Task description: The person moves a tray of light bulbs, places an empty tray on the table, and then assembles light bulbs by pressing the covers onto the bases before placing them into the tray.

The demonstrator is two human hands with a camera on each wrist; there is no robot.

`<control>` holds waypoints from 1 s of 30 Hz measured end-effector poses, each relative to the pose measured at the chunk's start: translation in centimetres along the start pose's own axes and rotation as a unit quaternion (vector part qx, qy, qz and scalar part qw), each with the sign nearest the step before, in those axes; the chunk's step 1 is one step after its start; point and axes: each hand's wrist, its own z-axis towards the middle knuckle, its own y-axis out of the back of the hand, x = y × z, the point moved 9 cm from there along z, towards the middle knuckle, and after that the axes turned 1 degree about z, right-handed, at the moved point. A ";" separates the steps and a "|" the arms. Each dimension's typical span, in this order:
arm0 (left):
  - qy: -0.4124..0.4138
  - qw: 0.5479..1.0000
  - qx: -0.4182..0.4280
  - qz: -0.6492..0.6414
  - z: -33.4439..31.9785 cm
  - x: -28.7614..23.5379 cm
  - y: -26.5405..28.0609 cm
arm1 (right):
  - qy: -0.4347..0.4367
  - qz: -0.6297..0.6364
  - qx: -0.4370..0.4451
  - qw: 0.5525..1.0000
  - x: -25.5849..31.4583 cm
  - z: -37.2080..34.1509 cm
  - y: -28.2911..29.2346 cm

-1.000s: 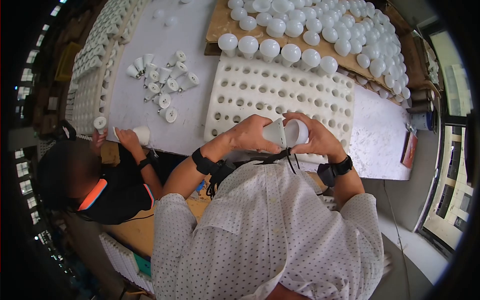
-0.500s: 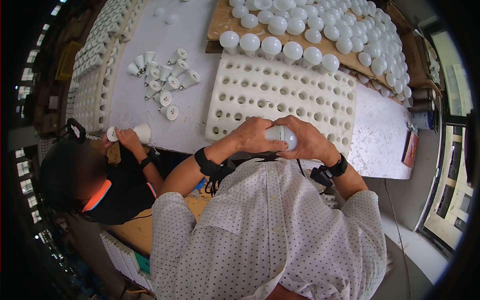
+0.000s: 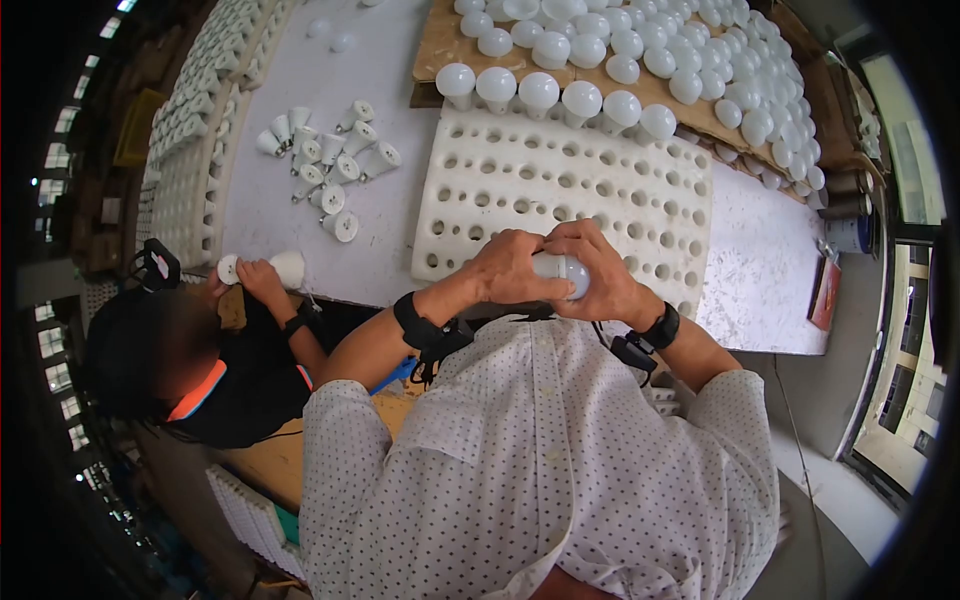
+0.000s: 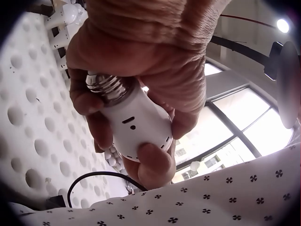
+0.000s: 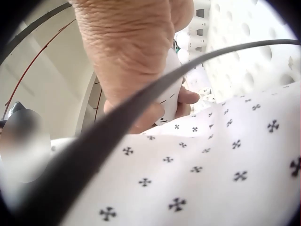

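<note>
1. Holding a bulb (image 3: 562, 266) at the centre of the head view, overlapping the lower edge of the foam tray (image 3: 425, 215).
2. Curling the left hand (image 3: 510, 268) firmly round the base (image 4: 138, 120), while showing the metal screw cap (image 4: 110, 88) left of centre in the left wrist view.
3. Cupping the dome (image 3: 579, 278) with the bent fingers of the right hand (image 3: 603, 275), leaving little gap.
4. Joining dome to base, by the look of it, and probably nearing the end with this bulb; hiding under the fingers whether the two are fully seated.
5. Counting as done, seemingly, the six bulbs (image 3: 539, 92) standing along the tray's top edge.
6. Leaving for later, most likely, the tray's lower rows of holes, the loose bases (image 3: 345, 168) lying on the tabletop (image 3: 260, 180) at upper left, and the many domes (image 3: 685, 85) spread over cardboard (image 3: 440, 55) at upper right.
</note>
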 end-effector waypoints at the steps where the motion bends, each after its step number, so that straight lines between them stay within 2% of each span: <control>1: -0.006 1.000 -0.004 0.019 -0.1 -0.5 0.2 | 0.025 0.007 -0.004 1.000 0.4 0.0 0.1; 9: -0.061 0.997 -0.024 0.040 0.3 -1.6 0.1 | 0.049 0.024 -0.017 0.998 0.6 0.3 0.3; 12: -0.032 0.997 0.004 0.068 0.6 -1.7 -0.2 | 0.047 0.028 -0.007 0.998 0.5 0.4 0.5; 14: -0.008 1.000 -0.018 -0.022 0.2 -0.5 -0.4 | 0.042 0.033 0.004 0.999 0.8 0.3 0.3; 16: -0.015 0.999 0.012 -0.050 1.5 0.4 -0.8 | -0.103 0.048 -0.101 0.988 -2.1 -0.3 1.9; 17: 0.011 0.991 0.016 -0.131 1.9 0.7 -0.6 | -0.197 0.103 -0.078 0.972 -4.2 -1.3 1.6; 18: 0.047 0.975 0.017 -0.215 1.8 1.4 -0.8 | -0.195 0.098 -0.080 0.973 -4.7 -1.5 2.3; 19: 0.011 0.970 -0.023 -0.242 2.3 2.1 -0.5 | -0.210 0.080 -0.116 0.968 -5.5 -1.9 3.8; 20: 0.004 0.970 -0.022 -0.240 2.2 3.2 -0.6 | -0.225 0.062 -0.151 0.961 -6.4 -2.5 5.4; 22: 0.035 0.967 -0.148 -0.202 0.8 5.3 2.0 | -0.266 -0.053 -0.247 0.930 -8.3 -4.4 10.7; 23: 0.032 0.968 -0.147 -0.201 0.3 5.9 2.5 | -0.273 -0.097 -0.298 0.910 -9.5 -5.5 13.3; 24: 0.082 0.966 -0.133 -0.206 -0.1 7.3 2.6 | -0.244 -0.114 -0.347 0.898 -10.6 -5.9 15.8; 25: 0.132 0.961 -0.118 -0.211 -0.3 8.5 2.3 | -0.206 -0.273 -0.347 0.873 -10.9 -5.6 17.7; 26: 0.128 0.962 -0.118 -0.209 0.0 8.7 2.3 | -0.194 -0.328 -0.323 0.866 -11.9 -4.7 18.8; 28: 0.119 0.963 -0.135 -0.201 0.7 8.7 2.7 | -0.194 -0.376 -0.294 0.857 -15.0 -3.1 19.7; 30: 0.126 0.966 -0.133 -0.181 1.0 8.5 2.8 | -0.241 -0.374 -0.243 0.862 -19.0 -2.7 19.5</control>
